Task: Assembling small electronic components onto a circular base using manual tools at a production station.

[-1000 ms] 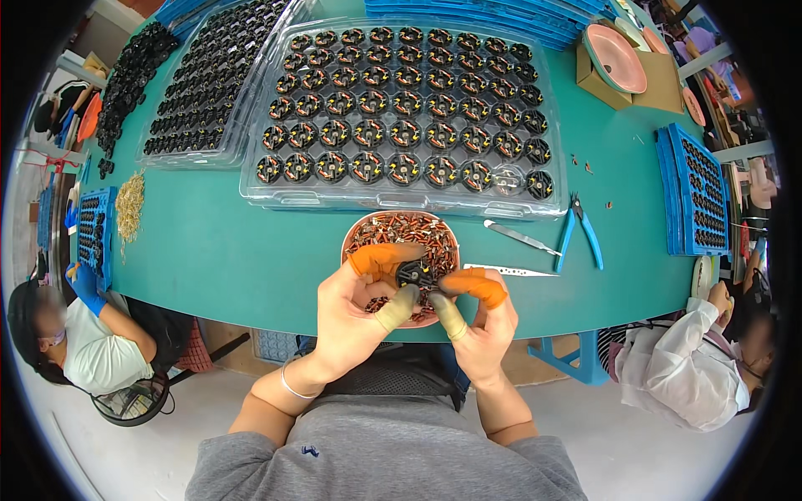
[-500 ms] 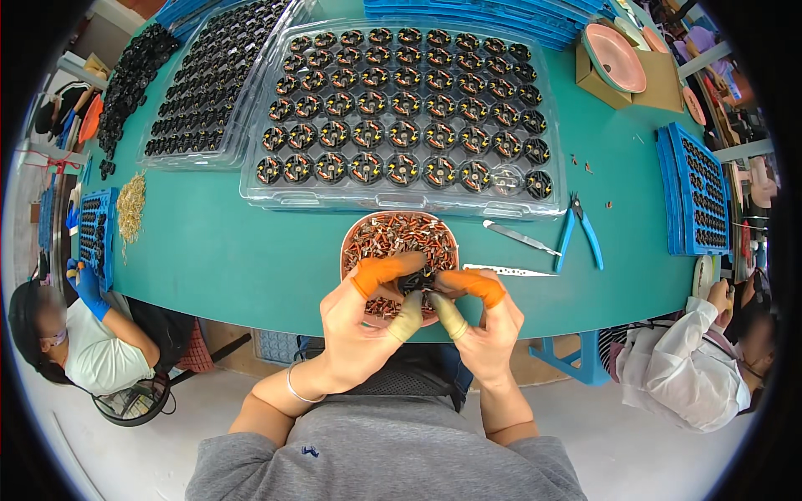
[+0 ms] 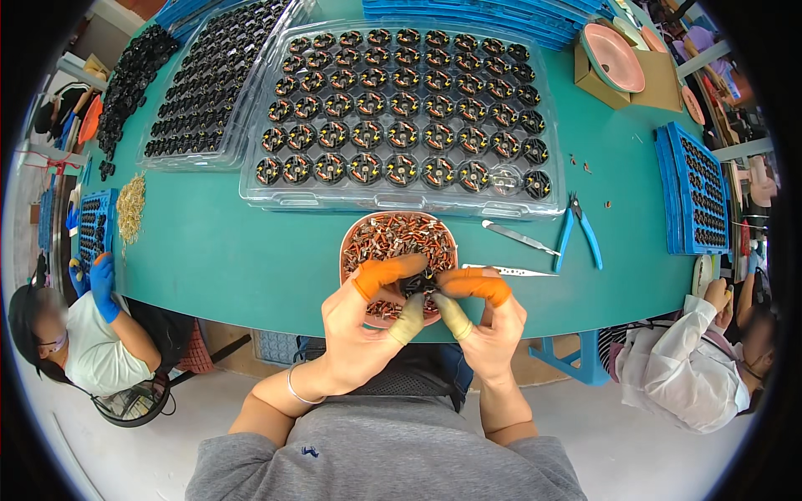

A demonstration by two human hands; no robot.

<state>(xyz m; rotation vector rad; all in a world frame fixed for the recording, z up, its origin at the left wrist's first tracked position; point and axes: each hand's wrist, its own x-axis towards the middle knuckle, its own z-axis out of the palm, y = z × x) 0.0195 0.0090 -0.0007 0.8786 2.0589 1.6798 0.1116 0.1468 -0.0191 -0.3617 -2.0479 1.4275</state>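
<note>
Between my two hands is a small round black part [image 3: 415, 285], held over a pink bowl [image 3: 344, 250] heaped with small copper-coloured pieces [image 3: 393, 234]. My left hand [image 3: 368, 309] pinches the part from one side, with an orange cover on the index finger and a pale yellow one on the thumb. On the other side my right hand [image 3: 484, 313] grips it too, its fingers covered the same way. Fingers hide much of the part. Beyond the bowl, a clear plastic tray [image 3: 301, 201] carries rows of similar round black parts with red and yellow bits; one front-row pocket at the right holds none.
Tweezers [image 3: 522, 238], a perforated metal strip [image 3: 510, 270] and blue-handled cutters [image 3: 576, 234] lie right of the bowl. Another tray of black parts [image 3: 200, 100] and a pile of clippings [image 3: 130, 209] are at left. Co-workers sit at both sides; blue trays [image 3: 697, 192] stand right.
My hands stay over the bowl with the black part, the fingers shifting only slightly. The co-worker at left has raised a blue-gloved hand toward the blue tray there.
</note>
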